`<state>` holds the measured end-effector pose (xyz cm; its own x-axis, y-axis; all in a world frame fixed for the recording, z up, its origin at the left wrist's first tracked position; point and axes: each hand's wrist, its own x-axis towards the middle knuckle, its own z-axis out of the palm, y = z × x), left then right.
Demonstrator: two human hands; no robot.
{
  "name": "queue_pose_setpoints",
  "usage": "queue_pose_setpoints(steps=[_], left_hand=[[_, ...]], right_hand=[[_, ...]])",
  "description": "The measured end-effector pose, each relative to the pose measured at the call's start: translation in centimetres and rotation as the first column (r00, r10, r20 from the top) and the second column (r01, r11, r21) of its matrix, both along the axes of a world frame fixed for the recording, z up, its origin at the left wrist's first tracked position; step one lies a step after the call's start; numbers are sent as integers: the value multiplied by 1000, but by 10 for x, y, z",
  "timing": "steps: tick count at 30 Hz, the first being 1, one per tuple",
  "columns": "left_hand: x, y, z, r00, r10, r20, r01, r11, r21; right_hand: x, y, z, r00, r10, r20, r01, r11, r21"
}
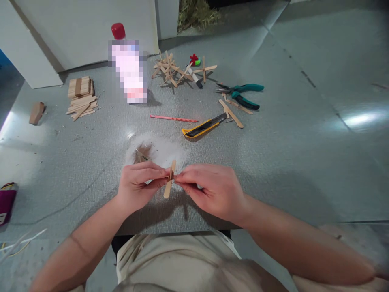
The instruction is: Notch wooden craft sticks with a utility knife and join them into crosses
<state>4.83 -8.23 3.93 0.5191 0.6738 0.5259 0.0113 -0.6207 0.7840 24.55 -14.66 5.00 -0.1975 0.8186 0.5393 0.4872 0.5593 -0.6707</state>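
Close to the table's front edge, my left hand (142, 182) and my right hand (209, 187) meet fingertip to fingertip. Between them are crossed wooden craft sticks (168, 189); one stick points away from me, and the other runs sideways into both pinches, mostly hidden by the fingers. Just beyond the left hand, a patch of white powder (165, 148) surrounds a brown piece (144, 152) on the table. A yellow and black utility knife (204, 126) and a red pencil (174, 119) lie farther out.
Crossed-stick pieces (168, 69) are heaped at the back beside a glue-like tube (194, 77). Teal-handled pliers (247, 93) lie right of them. A red-capped bottle (118, 31), blurred out, stands left, near stacked craft sticks (81, 87). Loose sticks (232, 113) lie by the knife tip.
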Motion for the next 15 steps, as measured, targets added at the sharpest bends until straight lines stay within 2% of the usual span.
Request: queue_pose_setpoints(steps=[6,15], left_hand=[[-1,0,-1,1000,11,6,-11,1000,2],[0,1,4,998,29,-57,-23,995,95]], right_hand=[[-1,0,1,1000,-6,-19,6,1000,-13],[1,2,0,1000,-26,-7,25,997,-79]])
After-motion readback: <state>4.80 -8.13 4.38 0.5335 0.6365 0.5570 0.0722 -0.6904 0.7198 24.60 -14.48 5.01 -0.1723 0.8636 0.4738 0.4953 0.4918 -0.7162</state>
